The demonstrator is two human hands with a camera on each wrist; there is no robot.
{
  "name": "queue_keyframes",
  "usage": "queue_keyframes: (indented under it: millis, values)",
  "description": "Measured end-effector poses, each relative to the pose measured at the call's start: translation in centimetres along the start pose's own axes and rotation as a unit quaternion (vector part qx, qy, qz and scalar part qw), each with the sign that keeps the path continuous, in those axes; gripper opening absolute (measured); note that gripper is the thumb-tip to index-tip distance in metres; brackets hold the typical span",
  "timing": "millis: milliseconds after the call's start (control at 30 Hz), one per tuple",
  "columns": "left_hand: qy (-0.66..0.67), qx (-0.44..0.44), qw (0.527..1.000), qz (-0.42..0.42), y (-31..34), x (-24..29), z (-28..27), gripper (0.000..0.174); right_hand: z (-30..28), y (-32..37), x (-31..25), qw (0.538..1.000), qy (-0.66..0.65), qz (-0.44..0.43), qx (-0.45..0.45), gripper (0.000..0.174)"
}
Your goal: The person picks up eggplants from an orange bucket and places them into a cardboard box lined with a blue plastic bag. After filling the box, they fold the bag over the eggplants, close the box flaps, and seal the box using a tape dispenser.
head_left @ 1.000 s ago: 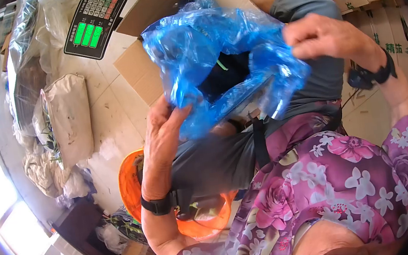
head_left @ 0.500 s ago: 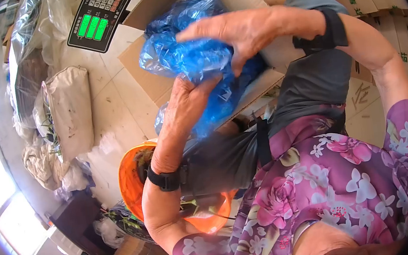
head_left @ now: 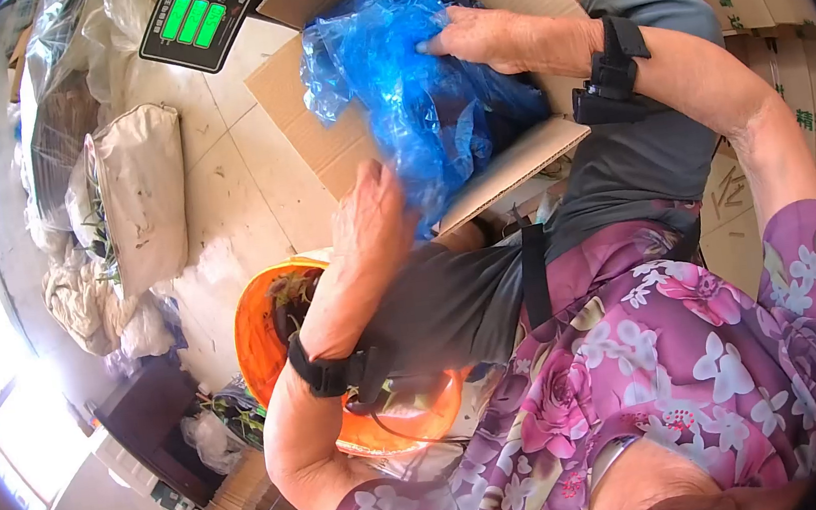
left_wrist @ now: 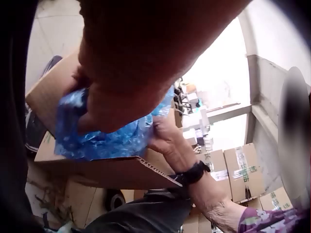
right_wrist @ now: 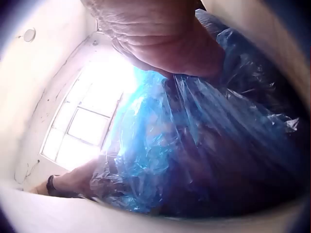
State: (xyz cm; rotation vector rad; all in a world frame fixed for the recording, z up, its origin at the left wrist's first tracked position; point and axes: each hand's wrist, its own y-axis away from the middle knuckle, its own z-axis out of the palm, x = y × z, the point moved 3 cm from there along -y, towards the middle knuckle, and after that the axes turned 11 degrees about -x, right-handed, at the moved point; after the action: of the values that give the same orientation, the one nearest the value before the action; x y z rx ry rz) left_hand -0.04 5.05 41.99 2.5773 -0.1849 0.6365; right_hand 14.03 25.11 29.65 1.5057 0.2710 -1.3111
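The blue plastic bag (head_left: 410, 94) sits in an open cardboard box (head_left: 315, 145). The right hand (head_left: 479, 37) presses it with straight fingers. The left hand (head_left: 369, 221) curls round its lower edge. Stacked cartons (head_left: 798, 59) read "精茄", and the scale (head_left: 199, 12) shows 3 green panels with unreadable digits.

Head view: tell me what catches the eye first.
A crinkled blue bag fills the open cardboard box at top centre, with the right hand and left hand holding it. Below the left arm sits an orange basin; a scale's green display glows top left.
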Motion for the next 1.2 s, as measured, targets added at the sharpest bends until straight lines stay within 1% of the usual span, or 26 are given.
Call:
queue_keyframes:
  millis: [100,133,167,200,233,267,300,333,367,433,467,500,567,600,700,733,767,833,867,933,967,1000,1033,1100,1133,1200]
  values:
    - [-0.075,-0.101,0.989,-0.079,-1.9,-1.0,0.2,0.029,1.5,3.0,-2.8,0.990,0.115,-0.030,-0.071,0.062]
    - [0.173,-0.060,0.978,-0.099,-2.3,-1.2,-0.6,0.022,2.2,4.3,-4.0,0.976,0.184,-0.027,-0.116,0.063]
    - [0.412,-0.019,0.904,-0.111,-2.7,-1.1,-1.2,0.016,2.1,4.7,-4.3,0.976,0.185,-0.028,-0.111,0.063]
    - [0.523,-0.002,0.845,-0.112,-3.4,-0.2,-2.7,0.017,2.6,4.9,-4.3,0.956,0.231,-0.020,-0.179,0.055]
    - [0.522,-0.002,0.846,-0.111,-4.2,0.1,-2.9,0.017,3.1,5.3,-4.4,0.929,0.275,-0.013,-0.249,0.049]
    - [0.549,0.037,0.831,-0.086,-5.3,0.4,-3.2,0.017,3.8,6.4,-5.2,0.919,0.195,-0.034,-0.342,0.046]
    - [0.572,0.075,0.814,-0.061,-6.3,0.6,-3.5,0.018,4.0,6.4,-5.2,0.918,0.198,-0.037,-0.341,0.046]
    - [0.499,0.083,0.860,-0.072,-7.2,0.7,-3.6,0.015,4.0,6.1,-4.9,0.923,0.241,-0.064,-0.293,0.046]
    - [0.496,0.080,0.862,-0.066,-7.6,1.1,-4.2,0.015,3.6,5.7,-4.4,0.924,0.282,-0.090,-0.241,0.046]
    - [0.197,0.072,0.978,0.022,-8.4,3.0,-5.9,0.015,2.2,5.2,-3.6,0.918,0.320,-0.137,-0.188,0.041]
    - [0.192,0.116,0.972,0.065,-8.3,2.8,-6.5,0.030,1.6,5.5,-3.6,0.914,0.339,-0.144,-0.167,0.036]
    - [0.191,0.112,0.973,0.067,-8.4,2.3,-7.1,0.030,1.3,5.8,-3.6,0.910,0.356,-0.151,-0.148,0.030]
    - [0.053,0.248,0.966,0.043,-8.4,1.2,-9.4,0.055,0.9,6.6,-4.4,0.896,0.396,-0.156,-0.122,0.024]
    - [0.045,0.207,0.977,0.015,-8.9,-0.1,-9.2,0.075,0.8,7.1,-4.9,0.880,0.436,-0.160,-0.095,0.019]
    - [-0.047,0.202,0.973,0.099,-12.1,-1.7,-6.6,0.081,0.6,7.1,-4.0,0.852,0.504,-0.126,-0.071,0.012]
    - [-0.077,0.203,0.969,0.122,-13.2,-1.9,-5.7,0.066,0.3,7.2,-3.9,0.851,0.505,-0.125,-0.068,0.012]
    - [-0.076,0.204,0.968,0.125,-13.6,-2.1,-5.0,0.066,0.2,7.5,-3.9,0.852,0.502,-0.139,-0.054,0.013]
    - [0.018,0.050,0.998,0.039,-14.9,-3.4,-2.9,0.045,-0.6,7.6,-3.8,0.852,0.500,-0.151,-0.039,0.014]
    - [0.018,0.050,0.998,0.041,-14.6,-3.4,-2.4,0.045,-1.3,7.3,-3.8,0.837,0.524,-0.158,-0.003,0.015]
    - [-0.009,0.071,0.997,0.012,-12.3,-3.2,-1.4,0.022,-1.6,7.2,-3.9,0.822,0.543,-0.167,0.034,0.018]
    - [-0.011,0.070,0.997,0.009,-11.2,-2.9,-1.3,0.022,-1.3,7.7,-4.7,0.783,0.568,-0.244,0.070,0.016]
    - [0.104,0.012,0.994,-0.024,-10.3,-2.8,-1.0,0.020,-1.0,8.0,-5.2,0.736,0.588,-0.317,0.108,0.017]
    - [0.217,-0.045,0.973,-0.057,-9.7,-2.5,-0.7,0.020,-0.9,7.4,-5.6,0.737,0.586,-0.318,0.108,0.017]
    - [0.296,-0.093,0.947,-0.084,-9.2,0.1,0.3,0.021,-0.8,4.8,-6.0,0.775,0.616,-0.135,0.053,0.023]
    - [0.375,-0.137,0.910,-0.110,-9.2,1.5,1.4,0.023,-0.4,4.3,-6.5,0.774,0.616,-0.137,0.050,0.023]
    - [0.418,-0.060,0.904,-0.072,-10.3,3.3,3.4,0.028,0.1,3.6,-7.6,0.773,0.623,-0.119,0.018,0.029]
